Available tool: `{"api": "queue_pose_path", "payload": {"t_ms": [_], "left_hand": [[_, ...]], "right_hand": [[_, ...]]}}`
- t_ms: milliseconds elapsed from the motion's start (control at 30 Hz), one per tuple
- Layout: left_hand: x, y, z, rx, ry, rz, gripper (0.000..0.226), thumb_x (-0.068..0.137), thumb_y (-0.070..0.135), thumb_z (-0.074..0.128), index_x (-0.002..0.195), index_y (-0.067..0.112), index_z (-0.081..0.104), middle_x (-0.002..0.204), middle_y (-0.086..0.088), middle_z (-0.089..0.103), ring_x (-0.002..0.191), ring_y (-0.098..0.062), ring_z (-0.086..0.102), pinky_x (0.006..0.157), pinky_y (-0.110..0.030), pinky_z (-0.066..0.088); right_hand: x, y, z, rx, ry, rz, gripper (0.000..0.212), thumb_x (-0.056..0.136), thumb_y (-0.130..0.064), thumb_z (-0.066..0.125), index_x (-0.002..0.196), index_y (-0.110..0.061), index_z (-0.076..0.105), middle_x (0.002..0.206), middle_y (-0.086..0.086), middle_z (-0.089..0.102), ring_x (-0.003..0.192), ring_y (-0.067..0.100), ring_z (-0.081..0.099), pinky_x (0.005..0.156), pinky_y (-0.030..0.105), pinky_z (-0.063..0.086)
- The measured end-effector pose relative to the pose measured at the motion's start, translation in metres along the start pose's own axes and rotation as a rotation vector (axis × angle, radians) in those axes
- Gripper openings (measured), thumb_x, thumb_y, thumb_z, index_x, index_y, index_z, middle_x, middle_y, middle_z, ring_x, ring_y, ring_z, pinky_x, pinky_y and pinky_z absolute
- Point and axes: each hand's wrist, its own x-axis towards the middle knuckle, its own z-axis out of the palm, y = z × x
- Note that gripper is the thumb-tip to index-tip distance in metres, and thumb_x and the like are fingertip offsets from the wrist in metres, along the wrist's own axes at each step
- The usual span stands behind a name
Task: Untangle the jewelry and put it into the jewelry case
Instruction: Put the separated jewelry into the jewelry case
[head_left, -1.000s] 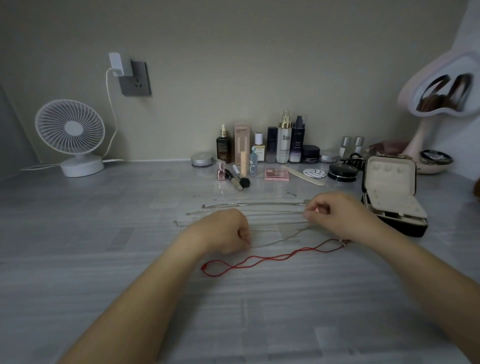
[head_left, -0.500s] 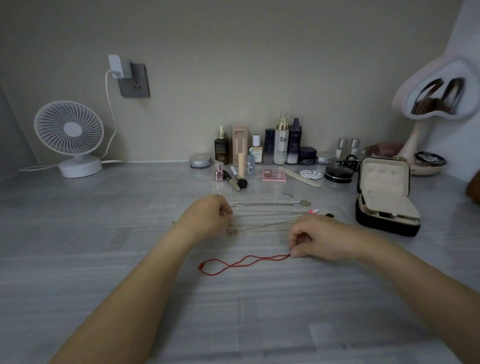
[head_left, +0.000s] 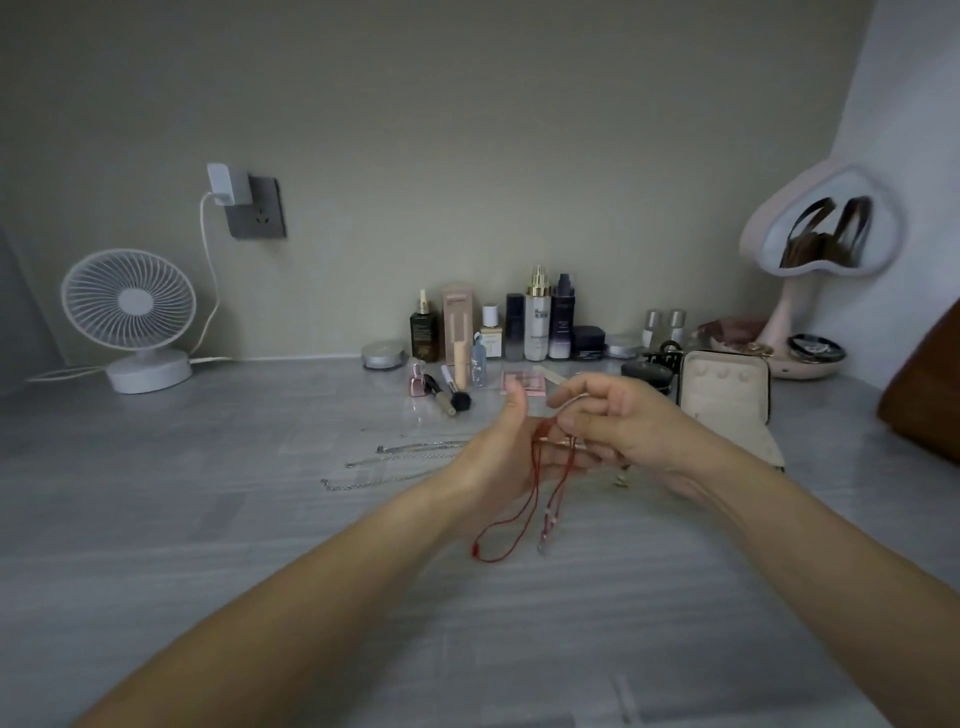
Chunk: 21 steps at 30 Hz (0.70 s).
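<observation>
A red cord necklace (head_left: 524, 512) hangs in loops from between my two hands, lifted off the grey table; its lower end nearly touches the surface. My left hand (head_left: 506, 452) is turned palm up under the cord, thumb raised, with the cord draped over its fingers. My right hand (head_left: 621, 423) pinches the cord's upper part close to the left hand's fingers. Three silver chains (head_left: 410, 460) lie side by side on the table to the left of my hands. The open jewelry case (head_left: 724, 392), black outside and cream inside, stands behind my right hand.
Cosmetic bottles (head_left: 537, 325) and brushes line the back wall. A white desk fan (head_left: 130, 317) stands at the far left, its cable running to a wall socket. A heart-shaped mirror (head_left: 826, 234) and a small dish sit at the back right. A brown object (head_left: 924, 384) is at the right edge.
Both hands rose from the table and came together, lifting the red cord, which lay flat before. The left hand left the silver chains and turned palm up.
</observation>
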Motion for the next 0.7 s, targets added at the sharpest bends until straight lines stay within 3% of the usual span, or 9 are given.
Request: {"api": "queue_pose_path", "payload": {"t_ms": [133,233,367,467,533,700], "left_hand": [[0.006,0.002,0.002,0.019,0.039,-0.094,0.081,0.092,0.059,0.004,0.117,0.001,0.054,0.079,-0.008,0.060,0.076,-0.015,0.058,0.080,-0.027,0.042],[0.012,0.002,0.008,0.060,0.040,-0.110,0.055,0.100,0.043,0.021,0.102,0.005,0.061,0.068,0.000,0.049,0.069,-0.013,0.049,0.072,-0.024,0.041],[0.023,0.001,0.012,0.251,0.017,-0.059,0.024,0.098,0.015,0.041,0.096,0.002,0.061,0.056,0.008,0.046,0.055,-0.006,0.048,0.052,-0.014,0.037],[0.033,0.003,0.016,0.359,0.003,-0.084,0.029,0.097,0.013,0.044,0.079,0.014,0.067,0.059,0.005,0.043,0.052,-0.006,0.046,0.054,-0.017,0.035],[0.040,0.003,0.016,0.390,-0.019,-0.117,0.042,0.097,0.014,0.045,0.064,0.022,0.069,0.064,-0.001,0.044,0.053,-0.007,0.043,0.057,-0.023,0.032],[0.054,0.003,0.014,0.435,-0.002,-0.166,0.033,0.098,0.017,0.043,0.073,0.016,0.064,0.057,0.006,0.037,0.051,-0.008,0.037,0.056,-0.025,0.031]], "right_hand": [[-0.001,0.002,-0.017,0.172,0.134,0.062,0.019,0.087,0.004,0.052,0.093,-0.013,0.059,0.063,0.004,0.058,0.036,0.004,0.035,0.035,0.014,0.021],[-0.004,0.007,-0.029,0.379,0.162,0.139,0.016,0.089,0.002,0.050,0.090,-0.011,0.059,0.062,0.004,0.049,0.034,0.004,0.031,0.034,0.012,0.017],[-0.014,0.016,-0.044,0.083,0.104,0.201,0.005,0.085,-0.011,0.062,0.090,-0.008,0.062,0.056,0.000,0.043,0.037,0.004,0.025,0.035,0.016,0.016],[-0.017,0.020,-0.056,-0.135,0.030,0.224,0.020,0.082,-0.021,0.068,0.086,-0.002,0.064,0.048,-0.005,0.042,0.038,0.004,0.026,0.038,0.016,0.019],[-0.018,0.022,-0.062,-0.191,0.034,0.188,0.017,0.083,-0.021,0.067,0.077,-0.006,0.062,0.047,-0.005,0.042,0.039,0.004,0.028,0.038,0.015,0.022],[-0.018,0.031,-0.079,-0.141,0.068,0.172,0.022,0.092,-0.016,0.055,0.070,-0.011,0.054,0.058,0.003,0.046,0.044,0.006,0.035,0.042,0.015,0.026]]}}
